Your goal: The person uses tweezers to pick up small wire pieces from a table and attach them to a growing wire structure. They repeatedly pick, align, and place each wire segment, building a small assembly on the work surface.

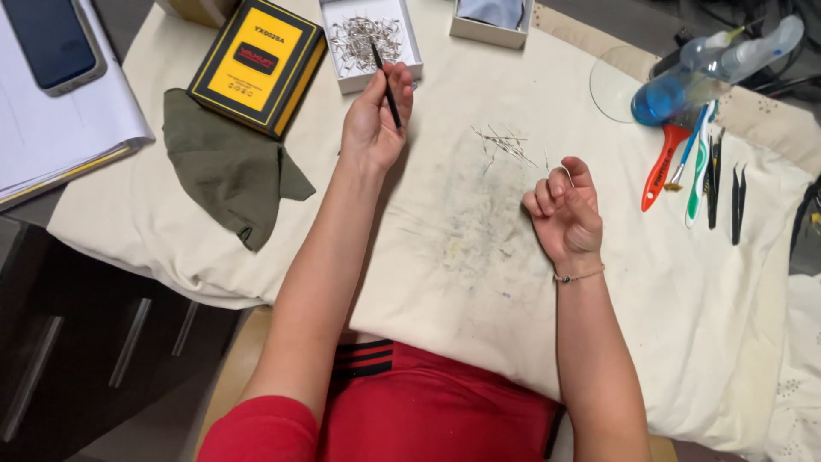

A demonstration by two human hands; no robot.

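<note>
Work midway, seemingly: left hand (374, 115) grasping black tweezers (386, 85) above white box (369, 68) of pins; right hand (564, 210) curled, maybe pinching one pin; loose pins (505, 145) waiting on cloth-covered worktop (684, 282).

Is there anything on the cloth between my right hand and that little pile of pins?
Nothing visible. The right hand is raised just right of the loose metal pins, with only bare stained cloth between them. The left hand holds a thin black tool farther left.
</note>
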